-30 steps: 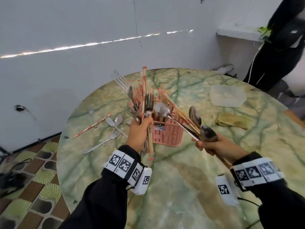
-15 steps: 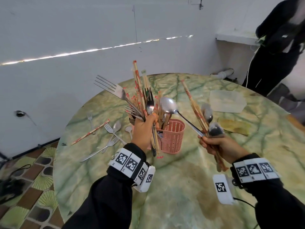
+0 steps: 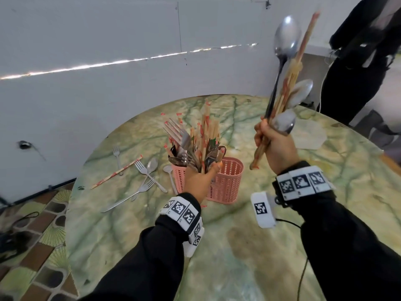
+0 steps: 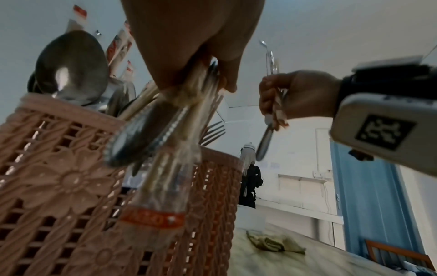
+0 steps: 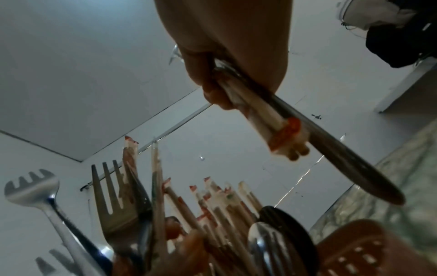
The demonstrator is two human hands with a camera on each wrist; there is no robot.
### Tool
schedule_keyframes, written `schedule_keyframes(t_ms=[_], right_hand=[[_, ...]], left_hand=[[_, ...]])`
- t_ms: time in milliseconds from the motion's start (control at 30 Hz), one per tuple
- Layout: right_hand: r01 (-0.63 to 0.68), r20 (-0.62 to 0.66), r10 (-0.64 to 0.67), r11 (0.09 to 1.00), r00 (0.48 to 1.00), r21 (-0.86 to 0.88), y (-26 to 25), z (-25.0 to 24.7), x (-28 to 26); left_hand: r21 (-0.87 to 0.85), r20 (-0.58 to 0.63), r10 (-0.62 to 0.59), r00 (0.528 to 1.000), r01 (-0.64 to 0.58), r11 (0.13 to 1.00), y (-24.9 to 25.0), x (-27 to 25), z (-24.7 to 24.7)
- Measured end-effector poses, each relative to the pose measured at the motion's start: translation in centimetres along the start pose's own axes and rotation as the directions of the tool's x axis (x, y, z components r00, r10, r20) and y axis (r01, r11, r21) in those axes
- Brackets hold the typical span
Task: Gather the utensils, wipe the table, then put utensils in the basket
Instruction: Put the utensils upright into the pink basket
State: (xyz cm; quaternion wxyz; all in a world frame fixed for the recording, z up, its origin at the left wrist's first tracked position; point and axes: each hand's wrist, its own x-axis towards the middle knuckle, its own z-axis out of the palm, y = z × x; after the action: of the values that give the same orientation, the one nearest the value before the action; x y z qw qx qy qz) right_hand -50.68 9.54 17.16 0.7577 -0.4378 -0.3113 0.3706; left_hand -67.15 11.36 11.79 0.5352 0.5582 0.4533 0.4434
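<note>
Left hand: the left hand (image 3: 198,181) was wrapped tight round a thick bundle of forks and wrapped chopsticks (image 3: 196,144), held just over the pink basket (image 3: 227,183), the bundle's lower ends beside the near rim in the left wrist view.
Right hand: the right hand (image 3: 276,146) gripped a second bunch of spoons and chopsticks (image 3: 286,79), lifted high and well clear of the basket, handles pointing down.
Basket: it stood upright on the marbled round table (image 3: 238,246), with some spoons already showing above its left compartment in the left wrist view; how full it was, I could not tell.
Loose pieces: a few forks and spoons (image 3: 147,177) and one wrapped chopstick pair (image 3: 117,172) lay on the table left of the basket, not yet gathered.
Cloth: a folded yellowish cloth (image 4: 274,242) sat further along the table, untouched.
Step in hand, as I read it: loading the held bundles into the basket.
How to do it well: square the left bundle upright over an open compartment, get all the tips inside the rim, then loosen the fingers gradually so the pieces slide down together.
Watch for: long chopsticks catching the rim, or the light basket tipping under a lopsided drop.
Right bunch: best held back until the left hand had let go.
</note>
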Motion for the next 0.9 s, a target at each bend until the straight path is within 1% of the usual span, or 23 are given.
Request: schedule_keyframes(t_ms=[100,167,233,367,433,500,600,733,833,900], right_hand=[[0.007,-0.013,-0.007,0.998,1.0,0.06,1.1,1.7,1.3],[-0.007,0.001,0.007,0.999,1.0,0.053,2.4,2.3,1.8],[-0.009,0.017,0.009,1.0,1.0,-0.021,4.2,2.3,2.0],[0.004,0.058,0.012,0.964,0.998,-0.268,7.5,0.9,2.0],[-0.028,0.078,0.054,0.954,0.996,-0.297,8.2,0.2,1.9],[-0.063,0.078,0.09,0.954,0.993,-0.292,8.6,-0.3,1.8],[-0.086,0.082,0.12,0.941,0.989,-0.328,8.9,-0.8,1.5],[-0.094,0.083,0.133,0.926,0.988,-0.365,9.5,-1.7,1.1],[-0.095,0.16,0.171,0.912,0.972,-0.399,9.8,-2.6,0.9],[-0.091,0.225,0.206,0.896,0.952,-0.434,9.8,-2.9,1.0]], left_hand=[[0.001,-0.044,-0.063,0.997,0.063,0.998,-0.7,0.8,0.1],[-0.007,-0.064,-0.086,0.994,0.085,0.996,-1.0,1.1,0.3],[-0.007,-0.077,-0.093,0.993,0.093,0.996,-1.3,1.2,0.4],[0.005,-0.099,-0.136,0.986,0.137,0.991,-1.9,1.6,0.3],[0.021,-0.098,-0.184,0.978,0.187,0.982,-2.2,2.0,0.3],[0.044,-0.081,-0.22,0.972,0.224,0.974,-2.3,2.1,0.3],[0.025,-0.091,-0.21,0.974,0.213,0.977,-2.5,2.2,0.4],[0.042,-0.117,-0.199,0.973,0.205,0.978,-3.0,2.4,0.4],[0.062,-0.114,-0.221,0.969,0.229,0.971,-3.1,2.5,0.5],[0.069,-0.111,-0.225,0.968,0.233,0.97,-3.4,2.7,0.5]])
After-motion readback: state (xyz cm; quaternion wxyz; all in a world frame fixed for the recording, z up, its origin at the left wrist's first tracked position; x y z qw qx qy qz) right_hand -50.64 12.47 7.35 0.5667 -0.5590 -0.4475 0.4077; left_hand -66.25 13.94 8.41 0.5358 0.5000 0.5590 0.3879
